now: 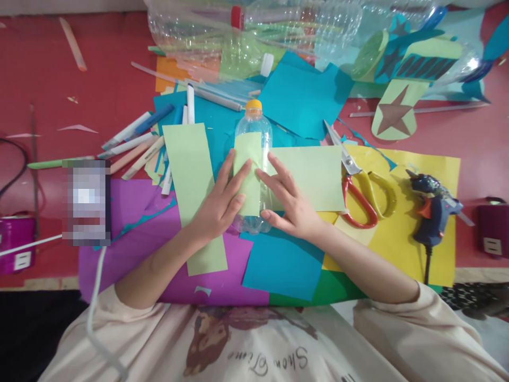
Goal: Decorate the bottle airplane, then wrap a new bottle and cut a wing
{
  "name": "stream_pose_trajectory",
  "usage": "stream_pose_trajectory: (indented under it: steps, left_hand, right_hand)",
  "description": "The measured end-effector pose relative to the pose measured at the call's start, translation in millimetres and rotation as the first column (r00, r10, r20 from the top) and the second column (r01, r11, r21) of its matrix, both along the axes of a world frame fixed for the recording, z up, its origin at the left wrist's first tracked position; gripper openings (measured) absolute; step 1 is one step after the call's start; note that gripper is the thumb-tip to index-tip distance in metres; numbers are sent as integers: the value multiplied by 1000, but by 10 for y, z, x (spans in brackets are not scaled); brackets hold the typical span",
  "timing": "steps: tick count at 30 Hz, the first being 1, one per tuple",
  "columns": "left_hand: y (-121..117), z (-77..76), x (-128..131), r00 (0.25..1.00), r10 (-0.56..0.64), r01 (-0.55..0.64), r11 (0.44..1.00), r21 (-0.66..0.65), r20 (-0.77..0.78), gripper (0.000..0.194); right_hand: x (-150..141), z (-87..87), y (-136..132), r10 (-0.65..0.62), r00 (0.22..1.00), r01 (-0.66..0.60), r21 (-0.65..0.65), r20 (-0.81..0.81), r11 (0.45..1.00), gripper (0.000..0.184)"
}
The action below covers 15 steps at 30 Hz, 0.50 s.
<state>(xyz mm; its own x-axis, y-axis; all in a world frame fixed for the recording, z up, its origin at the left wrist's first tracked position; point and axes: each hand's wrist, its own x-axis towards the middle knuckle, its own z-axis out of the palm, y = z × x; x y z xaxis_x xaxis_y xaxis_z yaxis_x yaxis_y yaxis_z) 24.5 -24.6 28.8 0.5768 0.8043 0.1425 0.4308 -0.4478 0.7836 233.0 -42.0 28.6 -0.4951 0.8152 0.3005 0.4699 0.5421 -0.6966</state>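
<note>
A small clear plastic bottle [253, 225] with a yellow cap [253, 105] lies in the middle, cap away from me. Over its front is a narrow piece of pale green paper [248, 151]. My left hand [221, 207] rests on the left edge of that piece, fingers stretched out. From the other side, my right hand [293, 208] touches the bottle and the paper's right edge with spread fingers. A long pale green strip [185, 175] lies partly under my left wrist. Another pale green sheet [312, 170] extends to the right behind my right hand.
Scissors [352, 183] and a glue gun [431, 209] lie at the right on yellow paper [397, 254]. Several markers [145, 127] are scattered left. Large clear bottles [191, 32] and a decorated bottle craft [421, 58] stretch along the back. A phone-like device [107, 204] sits left.
</note>
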Motion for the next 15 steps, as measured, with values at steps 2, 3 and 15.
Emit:
stream_pose_trajectory:
  steps: [2,3,15]
  left_hand:
    - [-4,-1,-6,1000,19,-19,999,-28,-9,55]
    - [-4,-1,-9,999,29,-29,999,-38,-19,56]
    - [11,-5,-49,996,75,-69,988,-136,38,69]
  right_hand:
    - [12,9,11,19,1000,-19,15,-7,1000,67]
    - [18,11,14,24,1000,-24,12,-9,1000,68]
    - [20,-8,11,37,999,-38,54,27,998,63]
